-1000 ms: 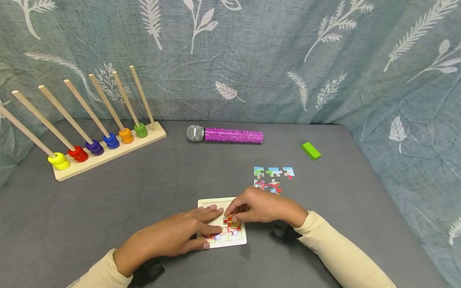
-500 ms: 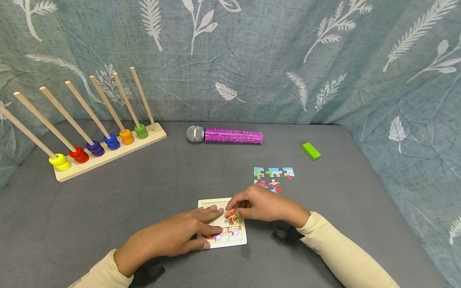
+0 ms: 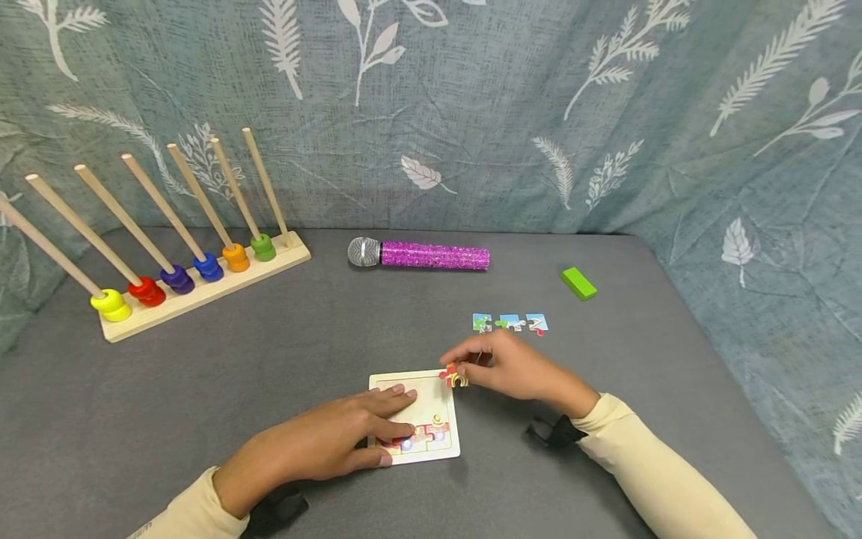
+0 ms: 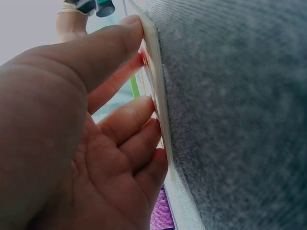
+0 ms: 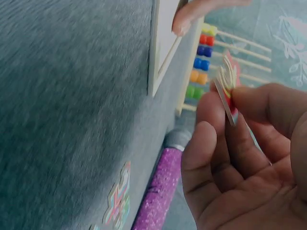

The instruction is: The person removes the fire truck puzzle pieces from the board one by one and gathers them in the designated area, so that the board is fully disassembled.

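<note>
A square wooden puzzle board (image 3: 412, 376) lies at the front middle of the table, with joined picture pieces (image 3: 431, 439) along its near side. My left hand (image 3: 337, 434) rests flat across the board's left part, fingertips touching it, and hides some of those pieces. Between thumb and fingers my right hand (image 3: 515, 367) pinches a red and yellow puzzle piece (image 5: 228, 88), held up off the board by its far right corner. Beyond that hand, several loose puzzle pieces (image 3: 509, 323) lie on the table; the hand covers others of them.
An abacus (image 3: 202, 288) with coloured beads on upright pegs stands at the back left. A microphone (image 3: 434, 255) with a sparkly purple handle lies at the back middle. Toward the right is a green block (image 3: 578, 284). A patterned curtain (image 3: 431, 112) hangs behind the table.
My right hand has lifted the red and yellow puzzle piece off the board and carried it away toward the far right corner. The left hand has stayed on the board.
</note>
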Demonstrator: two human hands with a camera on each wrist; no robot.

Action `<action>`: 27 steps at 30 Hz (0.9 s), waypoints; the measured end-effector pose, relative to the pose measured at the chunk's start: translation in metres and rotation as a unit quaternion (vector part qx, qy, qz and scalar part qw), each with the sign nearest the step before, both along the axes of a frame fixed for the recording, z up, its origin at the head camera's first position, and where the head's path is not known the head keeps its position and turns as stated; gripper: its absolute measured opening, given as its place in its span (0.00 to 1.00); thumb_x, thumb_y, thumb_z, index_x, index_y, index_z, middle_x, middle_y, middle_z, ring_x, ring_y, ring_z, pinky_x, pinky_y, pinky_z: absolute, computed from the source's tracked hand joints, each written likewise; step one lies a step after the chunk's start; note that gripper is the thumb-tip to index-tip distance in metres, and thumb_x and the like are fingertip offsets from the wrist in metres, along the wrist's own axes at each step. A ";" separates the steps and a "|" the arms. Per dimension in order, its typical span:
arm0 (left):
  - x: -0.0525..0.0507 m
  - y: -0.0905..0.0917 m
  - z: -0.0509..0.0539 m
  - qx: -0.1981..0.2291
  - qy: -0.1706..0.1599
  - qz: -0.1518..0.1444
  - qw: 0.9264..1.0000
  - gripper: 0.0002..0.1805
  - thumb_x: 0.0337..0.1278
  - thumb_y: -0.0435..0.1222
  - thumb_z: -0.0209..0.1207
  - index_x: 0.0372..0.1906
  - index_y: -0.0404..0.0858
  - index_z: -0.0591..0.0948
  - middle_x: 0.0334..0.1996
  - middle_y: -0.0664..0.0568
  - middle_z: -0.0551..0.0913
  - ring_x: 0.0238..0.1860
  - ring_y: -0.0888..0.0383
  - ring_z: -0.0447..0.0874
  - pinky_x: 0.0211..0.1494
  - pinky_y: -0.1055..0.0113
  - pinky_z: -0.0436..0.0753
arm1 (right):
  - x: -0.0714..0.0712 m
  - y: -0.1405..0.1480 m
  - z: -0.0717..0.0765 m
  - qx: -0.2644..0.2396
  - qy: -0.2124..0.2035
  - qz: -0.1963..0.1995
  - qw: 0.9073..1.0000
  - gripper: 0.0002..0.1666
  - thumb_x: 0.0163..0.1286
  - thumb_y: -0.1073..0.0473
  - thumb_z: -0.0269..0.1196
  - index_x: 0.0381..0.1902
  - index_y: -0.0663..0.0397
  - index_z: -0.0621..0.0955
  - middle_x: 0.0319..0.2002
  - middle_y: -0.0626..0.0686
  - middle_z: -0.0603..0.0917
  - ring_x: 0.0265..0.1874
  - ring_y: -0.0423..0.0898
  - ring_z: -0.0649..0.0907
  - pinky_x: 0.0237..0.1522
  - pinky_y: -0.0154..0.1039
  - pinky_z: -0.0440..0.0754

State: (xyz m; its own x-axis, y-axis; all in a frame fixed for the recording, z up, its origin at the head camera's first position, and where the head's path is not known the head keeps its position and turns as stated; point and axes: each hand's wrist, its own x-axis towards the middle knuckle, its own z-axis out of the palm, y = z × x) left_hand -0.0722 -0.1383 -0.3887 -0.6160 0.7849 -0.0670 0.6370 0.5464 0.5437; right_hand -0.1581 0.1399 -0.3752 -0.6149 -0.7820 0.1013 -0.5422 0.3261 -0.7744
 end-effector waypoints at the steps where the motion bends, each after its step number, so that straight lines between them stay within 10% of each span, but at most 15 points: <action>1: 0.000 0.000 0.000 0.000 0.000 0.000 1.000 0.23 0.61 0.40 0.64 0.61 0.44 0.80 0.70 0.46 0.66 0.71 0.50 0.60 0.68 0.51 0.65 | -0.001 0.001 0.000 -0.002 0.003 -0.007 1.000 0.13 0.66 0.71 0.60 0.47 0.61 0.86 0.36 0.46 0.85 0.28 0.37 0.79 0.30 0.36 0.79; 27: 0.001 0.001 -0.001 -0.005 -0.012 0.006 1.000 0.24 0.62 0.40 0.63 0.63 0.44 0.79 0.71 0.47 0.64 0.72 0.49 0.58 0.69 0.51 0.63 | -0.007 0.032 0.000 0.003 0.005 -0.053 0.999 0.14 0.67 0.72 0.59 0.47 0.61 0.85 0.39 0.47 0.85 0.29 0.40 0.79 0.33 0.36 0.80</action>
